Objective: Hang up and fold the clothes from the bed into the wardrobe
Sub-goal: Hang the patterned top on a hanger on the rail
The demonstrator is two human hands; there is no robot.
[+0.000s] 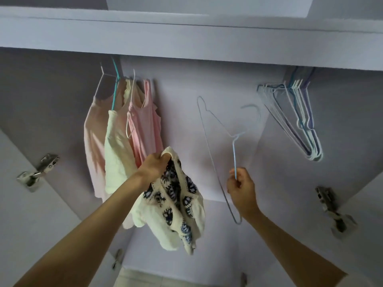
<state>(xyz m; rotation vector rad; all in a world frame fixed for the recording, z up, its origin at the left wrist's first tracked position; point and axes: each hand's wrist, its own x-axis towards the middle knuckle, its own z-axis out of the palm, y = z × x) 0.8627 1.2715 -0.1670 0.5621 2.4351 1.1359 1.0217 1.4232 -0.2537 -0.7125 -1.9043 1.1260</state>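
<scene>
1. The left hand (154, 166) has its fingers clenched around the top edge of a cream knitted top (178, 206) with dark blue flower patterns; the top hangs down from this hand, in front of the open wardrobe (186, 44).
2. The right hand (241, 189) pinches a light blue wire hanger (219, 146) by its thin neck, and the hanger is held in the air, apart from the top.
3. Three tops (124, 141), pink and cream, hang at the left inside the wardrobe.
4. A bunch of empty hangers (300, 121) hangs at the right.
5. Metal hinges (38, 172) show on the doors.
</scene>
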